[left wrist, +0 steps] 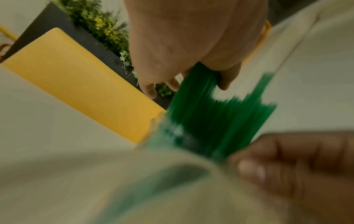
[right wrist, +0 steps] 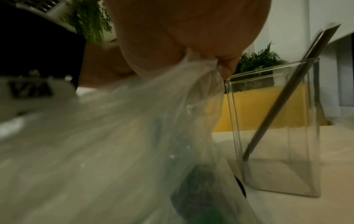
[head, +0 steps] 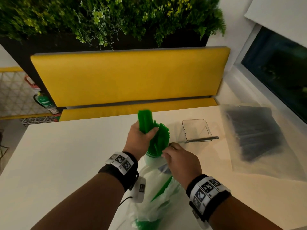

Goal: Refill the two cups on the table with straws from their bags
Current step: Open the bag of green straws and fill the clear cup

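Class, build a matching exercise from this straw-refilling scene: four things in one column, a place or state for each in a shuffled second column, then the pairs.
Things:
1. green straws
2. square clear cup
3. bag of black straws
4. right hand

States:
A. lies flat at the table's right
B. pinches the clear bag's edge
C. gripped in the left hand
D. holds a single dark straw

Pairs: 1-C, 2-D, 3-A, 4-B

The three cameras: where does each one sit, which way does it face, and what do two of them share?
Head: high, facing forward and down at the table; both forearms, left hand, right hand.
Left wrist: under the left hand, looking along it at the green straws.
Right wrist: low, under the right hand pinching the plastic bag, beside the clear square cup.
Shared: head and left wrist both show the green straws.
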Demonstrator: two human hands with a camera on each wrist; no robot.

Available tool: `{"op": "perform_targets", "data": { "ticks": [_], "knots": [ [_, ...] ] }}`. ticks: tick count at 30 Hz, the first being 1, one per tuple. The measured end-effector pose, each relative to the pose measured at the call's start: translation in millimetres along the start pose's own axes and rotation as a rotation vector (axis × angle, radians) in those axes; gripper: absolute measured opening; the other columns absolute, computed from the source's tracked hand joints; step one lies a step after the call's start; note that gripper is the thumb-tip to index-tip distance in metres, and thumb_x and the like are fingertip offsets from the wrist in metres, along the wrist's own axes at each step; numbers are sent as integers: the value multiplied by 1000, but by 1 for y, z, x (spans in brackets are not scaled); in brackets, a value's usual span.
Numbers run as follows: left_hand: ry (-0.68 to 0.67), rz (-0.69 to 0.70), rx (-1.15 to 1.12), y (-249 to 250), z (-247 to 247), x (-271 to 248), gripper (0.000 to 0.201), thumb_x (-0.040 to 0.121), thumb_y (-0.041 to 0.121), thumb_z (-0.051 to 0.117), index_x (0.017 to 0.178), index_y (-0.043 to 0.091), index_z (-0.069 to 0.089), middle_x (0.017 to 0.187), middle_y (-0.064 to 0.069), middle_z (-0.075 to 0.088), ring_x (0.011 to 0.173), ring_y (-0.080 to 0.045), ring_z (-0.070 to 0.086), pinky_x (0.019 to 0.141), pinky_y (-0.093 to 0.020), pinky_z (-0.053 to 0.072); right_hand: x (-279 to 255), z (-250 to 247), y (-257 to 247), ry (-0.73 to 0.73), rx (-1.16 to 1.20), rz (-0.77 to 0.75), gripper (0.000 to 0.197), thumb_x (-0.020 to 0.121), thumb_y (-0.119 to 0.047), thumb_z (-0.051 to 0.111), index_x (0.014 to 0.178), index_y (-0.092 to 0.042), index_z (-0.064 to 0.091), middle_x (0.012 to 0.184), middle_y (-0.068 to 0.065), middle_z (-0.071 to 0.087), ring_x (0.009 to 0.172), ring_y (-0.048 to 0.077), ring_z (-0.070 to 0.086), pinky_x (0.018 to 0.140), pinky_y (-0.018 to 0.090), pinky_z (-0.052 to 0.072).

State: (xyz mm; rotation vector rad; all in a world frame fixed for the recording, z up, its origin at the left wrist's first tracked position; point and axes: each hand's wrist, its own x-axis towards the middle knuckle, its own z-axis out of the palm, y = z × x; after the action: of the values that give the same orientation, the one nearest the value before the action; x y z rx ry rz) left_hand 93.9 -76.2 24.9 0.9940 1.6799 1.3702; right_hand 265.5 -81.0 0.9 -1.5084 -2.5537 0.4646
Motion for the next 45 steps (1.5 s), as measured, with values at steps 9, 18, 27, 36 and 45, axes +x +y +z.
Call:
{"op": "perform_targets", "data": {
  "ticks": [9, 18, 27, 36, 45],
  "knots": [
    [-285, 71, 36, 0, -32, 1, 101, 65, 55, 79, 148, 51, 20, 152, 9, 33, 140, -11, 34, 107, -38, 40, 3, 0, 0, -1, 10, 3, 25, 101, -39, 38, 98, -30, 62, 109, -13, 57, 75, 12, 62, 60, 29, 50],
    [-384, 710, 1000, 7, 1, -3, 68, 93, 67, 38, 148, 27, 41, 154, -3, 42, 145, -26, 30, 119, -49, 23, 4, -9, -5, -45, 31, 111, 24, 100, -40, 41, 107, -26, 59, 104, -7, 64, 84, 20, 66, 69, 30, 49],
    [-356, 799, 1306, 19, 21, 4, 41, 95, 53, 38, 109, 31, 69, 123, 1, 65, 118, -28, 56, 103, -54, 38, 2, -10, -4, -52, 30, 94, 27, 100, -40, 41, 108, -24, 61, 111, -5, 64, 88, 20, 66, 75, 33, 53],
    [-276, 598, 1179, 31, 14, 15, 48, 89, 68, 48, 108, 27, 65, 120, 1, 61, 115, -25, 51, 95, -45, 43, 0, -9, 3, -48, 166, 49, 24, 99, -38, 44, 118, -35, 59, 124, -13, 55, 96, 12, 63, 77, 29, 50],
    [-654, 427, 706, 1, 10, -121, 17, 95, 19, 47, 97, 27, 63, 91, 5, 64, 79, -13, 57, 74, -22, 44, -41, -5, 35, -104, 594, 211, 73, 82, -31, 75, 143, -42, 36, 120, -8, 57, 108, 7, 56, 91, 22, 44]
  ]
}}
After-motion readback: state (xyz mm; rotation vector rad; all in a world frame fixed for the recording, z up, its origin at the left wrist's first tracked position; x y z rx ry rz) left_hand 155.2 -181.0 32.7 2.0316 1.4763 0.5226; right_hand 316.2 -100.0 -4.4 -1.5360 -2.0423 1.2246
